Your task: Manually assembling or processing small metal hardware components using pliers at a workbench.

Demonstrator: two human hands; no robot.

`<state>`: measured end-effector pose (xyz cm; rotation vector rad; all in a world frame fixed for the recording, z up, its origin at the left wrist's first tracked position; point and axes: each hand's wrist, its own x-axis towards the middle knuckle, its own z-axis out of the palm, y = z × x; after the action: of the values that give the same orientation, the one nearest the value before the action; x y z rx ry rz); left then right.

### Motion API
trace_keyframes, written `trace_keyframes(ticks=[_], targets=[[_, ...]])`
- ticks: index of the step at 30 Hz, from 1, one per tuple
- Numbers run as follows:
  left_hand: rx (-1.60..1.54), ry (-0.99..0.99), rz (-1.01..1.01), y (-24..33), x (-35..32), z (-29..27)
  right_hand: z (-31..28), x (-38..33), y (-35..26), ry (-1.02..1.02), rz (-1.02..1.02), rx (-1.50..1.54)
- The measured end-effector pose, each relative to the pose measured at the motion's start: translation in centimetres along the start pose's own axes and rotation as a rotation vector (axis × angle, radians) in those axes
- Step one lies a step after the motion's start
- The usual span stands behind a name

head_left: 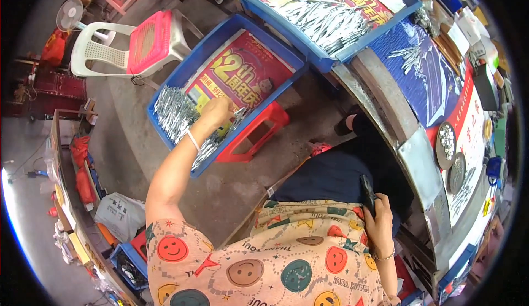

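My left hand reaches into a blue plastic tray, its fingers curled over the printed red and yellow sheet lining it. What those fingers hold is hidden. Slim silvery metal pieces lie heaped at the tray's near left side, and a few more show just right of the fingertips. By my lap, my right hand is closed around a dark, elongated object whose kind I cannot make out.
Under the tray stands a red stool. A second blue tray with more metal pieces sits beyond it on the workbench edge. Round dishes of small parts stand on the bench at right. A white and pink chair is at far left.
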<state>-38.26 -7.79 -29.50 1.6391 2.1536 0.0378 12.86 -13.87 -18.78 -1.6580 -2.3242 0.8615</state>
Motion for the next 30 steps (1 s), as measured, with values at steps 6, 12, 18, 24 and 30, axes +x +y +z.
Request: trace_keyframes(ticks=[6, 12, 18, 24, 30], targets=[[-0.151, -0.078, 0.06, -1.0, 0.6, -0.1, -1.6, 1.4, -2.0, 0.054, 0.055, 0.26], [-0.265, -0.279, -0.067, -0.8, 1.7, -0.1, -3.2, 0.5, -2.7, -0.002, 0.086, 0.377], [-0.441, -0.019, 0.187, 4.9, -3.4, -6.1, -4.9, 0.9, -1.7, -0.131, 0.048, 0.704], [-0.51, -0.158, 0.347, 19.0, -8.4, -11.3, -4.6, -0.4, -0.5, -0.155, 0.079, 1.093], [-0.514, -0.164, 0.776, 30.7, -7.7, -12.0, -3.9, -1.7, 1.5, -0.2, 0.124, 1.311]])
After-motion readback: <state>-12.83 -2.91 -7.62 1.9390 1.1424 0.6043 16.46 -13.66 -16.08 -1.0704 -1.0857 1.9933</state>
